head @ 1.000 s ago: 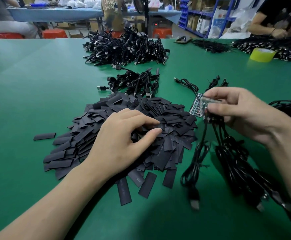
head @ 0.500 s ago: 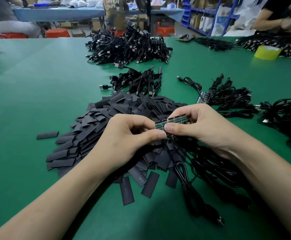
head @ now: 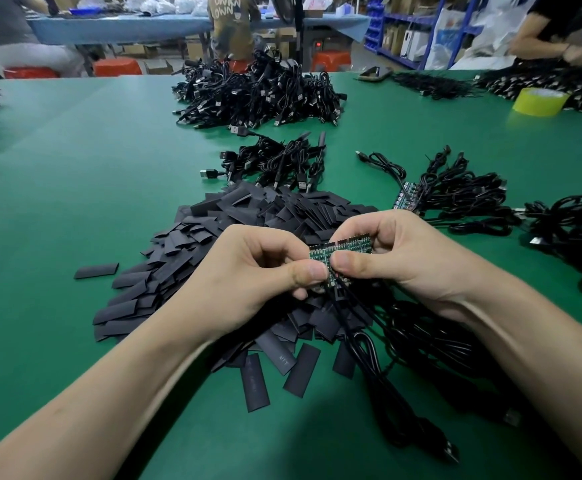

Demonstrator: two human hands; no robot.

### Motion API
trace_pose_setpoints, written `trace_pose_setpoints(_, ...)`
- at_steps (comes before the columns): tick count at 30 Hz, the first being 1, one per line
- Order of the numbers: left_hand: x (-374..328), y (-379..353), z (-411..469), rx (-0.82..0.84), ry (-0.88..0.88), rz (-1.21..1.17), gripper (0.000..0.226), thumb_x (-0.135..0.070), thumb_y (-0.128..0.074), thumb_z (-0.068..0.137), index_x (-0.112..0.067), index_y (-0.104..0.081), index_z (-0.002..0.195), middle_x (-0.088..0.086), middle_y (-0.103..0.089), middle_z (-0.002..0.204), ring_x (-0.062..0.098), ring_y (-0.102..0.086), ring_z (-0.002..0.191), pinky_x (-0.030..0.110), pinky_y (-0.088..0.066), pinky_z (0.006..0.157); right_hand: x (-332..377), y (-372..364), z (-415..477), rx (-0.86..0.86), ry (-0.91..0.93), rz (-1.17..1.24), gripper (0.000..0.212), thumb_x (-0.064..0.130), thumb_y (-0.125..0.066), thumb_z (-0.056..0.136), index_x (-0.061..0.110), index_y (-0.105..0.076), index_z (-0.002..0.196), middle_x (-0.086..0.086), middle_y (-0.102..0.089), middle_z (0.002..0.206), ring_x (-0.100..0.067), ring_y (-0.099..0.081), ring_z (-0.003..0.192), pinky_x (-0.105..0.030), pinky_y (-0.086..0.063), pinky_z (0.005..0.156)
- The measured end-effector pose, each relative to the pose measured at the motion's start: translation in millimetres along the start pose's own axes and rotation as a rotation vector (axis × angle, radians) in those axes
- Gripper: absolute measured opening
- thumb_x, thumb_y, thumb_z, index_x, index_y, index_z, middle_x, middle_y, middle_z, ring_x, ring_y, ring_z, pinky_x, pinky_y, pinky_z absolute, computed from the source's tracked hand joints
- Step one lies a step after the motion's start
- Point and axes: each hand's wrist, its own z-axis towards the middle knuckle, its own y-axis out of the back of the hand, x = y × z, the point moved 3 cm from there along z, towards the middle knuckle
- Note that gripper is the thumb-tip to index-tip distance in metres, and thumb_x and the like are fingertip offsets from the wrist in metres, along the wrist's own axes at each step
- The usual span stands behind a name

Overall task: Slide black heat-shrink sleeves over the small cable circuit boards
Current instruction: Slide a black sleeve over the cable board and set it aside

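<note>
Left hand (head: 258,271): fingers curled, thumb and forefinger pinching the left end of the green strip of small circuit boards (head: 346,249). Whether a sleeve is also tucked in this hand cannot be told.
Right hand (head: 403,258): fingers curled, thumb on the near face of the same strip and forefinger over its top edge, pinching the right portion. The two thumb tips lie just beside each other.
Board strip: held above the table between both hands and over the near part of the sleeve pile. It sits roughly level, component side towards the camera.
Attached leads: thin black cables (head: 362,337) hang from the strip's lower edge and trail towards the near right, ending in USB plugs on the table.
Sleeves: a heap of flat black heat-shrink sleeves (head: 248,216) lies directly under and behind the hands, with a few loose ones at its near edge. One single sleeve (head: 96,270) lies apart to the left.
Work surface: green mat-covered table (head: 75,168).
Right of hands: bundle of black cables with a second green board strip (head: 455,195), lying on the table.
Behind pile: small cluster of black USB cables (head: 279,164), with a large heap of black USB cables (head: 258,95) farther back.
Far right: yellow-green roll of tape (head: 538,102).
</note>
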Motion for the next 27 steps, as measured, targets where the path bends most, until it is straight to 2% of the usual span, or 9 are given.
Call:
trace_pose_setpoints(10,-3,-1,-1,0.034,0.014,-0.066,0.011,-0.018,-0.079,0.077,-0.022,-0.077,0.068,-0.003,-0.069,0.061,0.003,-0.061,0.054,0.013,-0.049,0.059,-1,-1,0,0.009,0.008,0.055,0.009,0.02,-0.081,0.072,0.018,-0.078,0.081,-0.005,-0.073,0.08,-0.009,-0.064,0.069,-0.016,-0.053,0.067)
trace_pose_setpoints(14,-4,-3,0,0.03,0.032,-0.11,0.011,-0.013,-0.076,0.076,-0.02,-0.079,0.068,-0.003,-0.069,0.061,0.004,-0.06,0.053,0.013,-0.049,0.059,1,-3,-1,0.069,0.03,0.07,0.018,0.025,-0.088,0.067,0.022,-0.079,0.082,-0.003,-0.075,0.082,-0.014,-0.063,0.073,-0.02,-0.052,0.071)
trace_pose_setpoints(16,-4,-3,0,0.024,0.026,-0.096,0.01,-0.016,-0.083,0.074,-0.022,-0.079,0.067,-0.004,-0.068,0.059,0.007,-0.063,0.057,0.013,-0.05,0.061,4,0,-2,0.064,0.022,0.097,0.016,0.022,-0.087,0.07,0.021,-0.079,0.083,-0.004,-0.075,0.082,-0.014,-0.066,0.071,-0.022,-0.056,0.07)
trace_pose_setpoints(17,-4,-3,0,0.013,0.016,-0.081,0.01,-0.02,-0.084,0.074,-0.025,-0.078,0.067,-0.005,-0.068,0.058,0.014,-0.067,0.065,0.014,-0.052,0.064,7,7,-4,0.023,0.014,0.096,0.016,0.022,-0.087,0.071,0.02,-0.079,0.084,-0.004,-0.076,0.082,-0.013,-0.068,0.07,-0.021,-0.057,0.068)
trace_pose_setpoints(19,-3,-2,0,-0.031,-0.003,-0.057,0.01,-0.028,-0.081,0.074,-0.03,-0.077,0.064,-0.007,-0.07,0.06,0.029,-0.067,0.083,0.019,-0.053,0.07,13,29,-7,-0.146,-0.001,-0.072,0.017,0.027,-0.087,0.072,0.022,-0.079,0.086,-0.002,-0.077,0.083,-0.01,-0.069,0.07,-0.018,-0.055,0.066)
trace_pose_setpoints(21,-3,0,-1,-0.078,-0.007,-0.068,0.008,-0.034,-0.081,0.071,-0.031,-0.077,0.065,-0.004,-0.073,0.065,0.026,-0.069,0.088,0.022,-0.053,0.068,19,57,-13,-0.356,-0.025,-0.491,0.012,0.031,-0.084,0.076,0.026,-0.078,0.085,0.003,-0.077,0.082,-0.006,-0.07,0.072,-0.017,-0.052,0.066)
trace_pose_setpoints(24,-5,2,-1,-0.103,-0.039,-0.047,0.013,-0.032,-0.09,0.067,-0.027,-0.078,0.068,0.004,-0.075,0.073,0.015,-0.073,0.084,0.021,-0.052,0.065,24,86,-23,-0.624,-0.137,-1.064,0.011,0.03,-0.082,0.083,0.031,-0.074,0.09,0.009,-0.071,0.091,-0.009,-0.063,0.083,-0.024,-0.044,0.071)
trace_pose_setpoints(25,-6,2,-1,-0.105,-0.06,-0.01,0.013,-0.032,-0.089,0.068,-0.025,-0.079,0.07,0.007,-0.073,0.073,0.016,-0.069,0.078,0.021,-0.05,0.065,24,87,-24,-0.674,-0.142,-1.162,0.014,0.032,-0.08,0.084,0.03,-0.074,0.097,0.005,-0.068,0.099,-0.013,-0.061,0.091,-0.027,-0.042,0.077)
trace_pose_setpoints(27,-7,2,-1,-0.129,-0.101,0.051,0.015,-0.034,-0.088,0.071,-0.023,-0.078,0.071,0.005,-0.068,0.07,0.012,-0.058,0.067,0.019,-0.044,0.062,26,78,-24,-0.727,0.0,-1.197,0.019,0.039,-0.074,0.088,0.028,-0.074,0.104,0.001,-0.061,0.108,-0.018,-0.056,0.107,-0.033,-0.041,0.091)
